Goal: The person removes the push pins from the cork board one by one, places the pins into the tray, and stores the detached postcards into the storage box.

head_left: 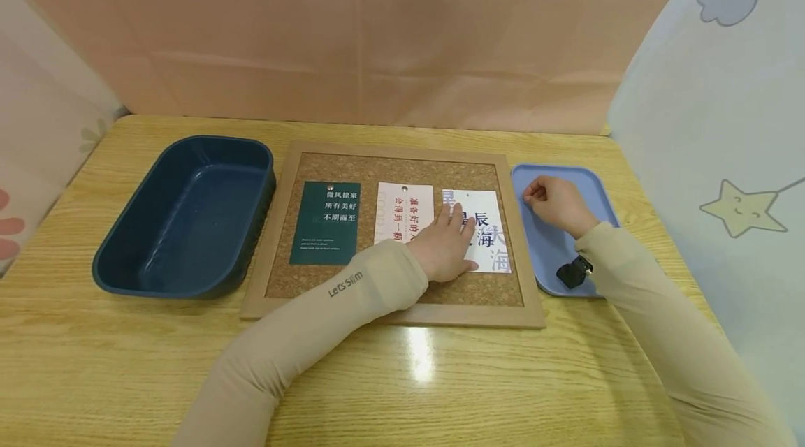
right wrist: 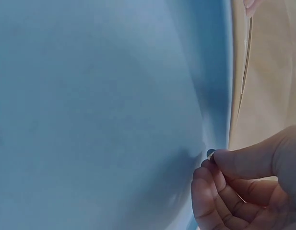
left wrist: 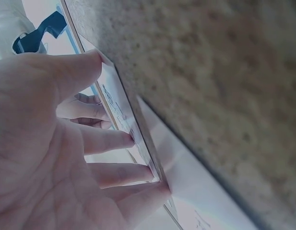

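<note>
My left hand (head_left: 445,246) rests flat with spread fingers on a white card (head_left: 493,213) with dark printed characters, at the right of a framed cork board (head_left: 409,293). In the left wrist view, its fingertips (left wrist: 126,140) touch the card's surface. A pink-white card (head_left: 393,206) lies beside it, partly under the left hand and sleeve, with a metal thumbtack (head_left: 404,189) at its top. My right hand (head_left: 556,204) is over the blue tray (head_left: 594,185). Between thumb and finger it pinches a small round-headed thumbtack (right wrist: 211,153), mostly covered by the fingertips.
A dark green card (head_left: 323,237) is pinned at the board's left with a metal tack. Left of the board stands a deep navy bin (head_left: 182,237). The wooden table (head_left: 503,377) meets an orange-pink backdrop behind and a patterned curtain at the right.
</note>
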`<state>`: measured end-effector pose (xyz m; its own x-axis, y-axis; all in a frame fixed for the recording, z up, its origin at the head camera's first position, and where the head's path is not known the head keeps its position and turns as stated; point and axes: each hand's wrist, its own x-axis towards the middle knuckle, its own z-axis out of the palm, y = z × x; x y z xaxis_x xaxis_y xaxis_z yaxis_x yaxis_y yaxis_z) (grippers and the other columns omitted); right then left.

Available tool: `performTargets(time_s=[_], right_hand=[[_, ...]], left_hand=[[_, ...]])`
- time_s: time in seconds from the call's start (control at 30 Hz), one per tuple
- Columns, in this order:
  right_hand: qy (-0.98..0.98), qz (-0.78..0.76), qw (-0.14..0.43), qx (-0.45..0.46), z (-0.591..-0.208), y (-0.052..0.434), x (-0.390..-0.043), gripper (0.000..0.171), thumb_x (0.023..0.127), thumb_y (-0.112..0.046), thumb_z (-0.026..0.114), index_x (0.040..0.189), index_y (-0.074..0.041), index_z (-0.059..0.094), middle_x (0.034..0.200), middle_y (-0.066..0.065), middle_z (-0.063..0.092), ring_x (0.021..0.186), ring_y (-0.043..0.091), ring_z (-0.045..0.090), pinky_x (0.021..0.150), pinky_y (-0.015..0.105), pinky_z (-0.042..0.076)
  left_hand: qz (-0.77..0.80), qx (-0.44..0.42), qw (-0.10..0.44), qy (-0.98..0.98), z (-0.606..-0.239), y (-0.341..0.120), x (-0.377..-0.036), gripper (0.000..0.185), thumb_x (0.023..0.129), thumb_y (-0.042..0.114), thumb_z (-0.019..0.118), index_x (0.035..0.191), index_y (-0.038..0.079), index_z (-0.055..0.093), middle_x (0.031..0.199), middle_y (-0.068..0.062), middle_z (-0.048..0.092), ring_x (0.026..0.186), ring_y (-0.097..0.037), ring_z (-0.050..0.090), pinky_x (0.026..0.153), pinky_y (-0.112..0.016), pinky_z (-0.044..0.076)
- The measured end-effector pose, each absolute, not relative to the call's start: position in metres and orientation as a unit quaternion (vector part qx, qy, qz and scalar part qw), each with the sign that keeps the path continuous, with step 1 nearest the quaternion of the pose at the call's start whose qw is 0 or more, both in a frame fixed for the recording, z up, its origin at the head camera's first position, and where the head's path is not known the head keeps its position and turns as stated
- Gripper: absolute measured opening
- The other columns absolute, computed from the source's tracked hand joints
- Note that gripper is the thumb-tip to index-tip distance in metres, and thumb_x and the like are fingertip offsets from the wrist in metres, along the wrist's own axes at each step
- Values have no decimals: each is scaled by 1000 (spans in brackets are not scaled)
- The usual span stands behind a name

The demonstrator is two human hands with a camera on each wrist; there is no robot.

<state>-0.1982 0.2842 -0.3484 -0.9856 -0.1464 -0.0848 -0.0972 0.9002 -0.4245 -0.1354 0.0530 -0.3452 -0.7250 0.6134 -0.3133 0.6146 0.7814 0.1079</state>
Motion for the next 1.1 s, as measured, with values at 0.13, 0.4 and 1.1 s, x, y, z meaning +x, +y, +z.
performTargets(time_s=[0.13,0.4,1.1], right_hand=[[973,-212,62,-60,-351,286,-199,15,91,-7,57,95,6,63,89,20,64,81,30,58,67,33,43],[973,-214,57,-68,-353,285,-199,15,90,-6,57,95,6,64,89,21,65,82,31,60,68,32,43],[971,-221,48,-73,-345,282,-200,23,93,-11,52,103,5,65,97,23,66,87,32,61,68,32,43]], left_hand=[[-4,330,166,929,-346,53,-135,73,99,49,42,153,6,20,158,-23,13,146,-40,14,118,-36,21],[-8,330,163,930,-347,53,-136,74,98,50,41,153,5,19,158,-23,13,146,-40,14,117,-37,22],[-4,325,172,930,-348,54,-136,75,98,51,42,153,6,18,158,-23,11,146,-40,12,118,-36,20]])
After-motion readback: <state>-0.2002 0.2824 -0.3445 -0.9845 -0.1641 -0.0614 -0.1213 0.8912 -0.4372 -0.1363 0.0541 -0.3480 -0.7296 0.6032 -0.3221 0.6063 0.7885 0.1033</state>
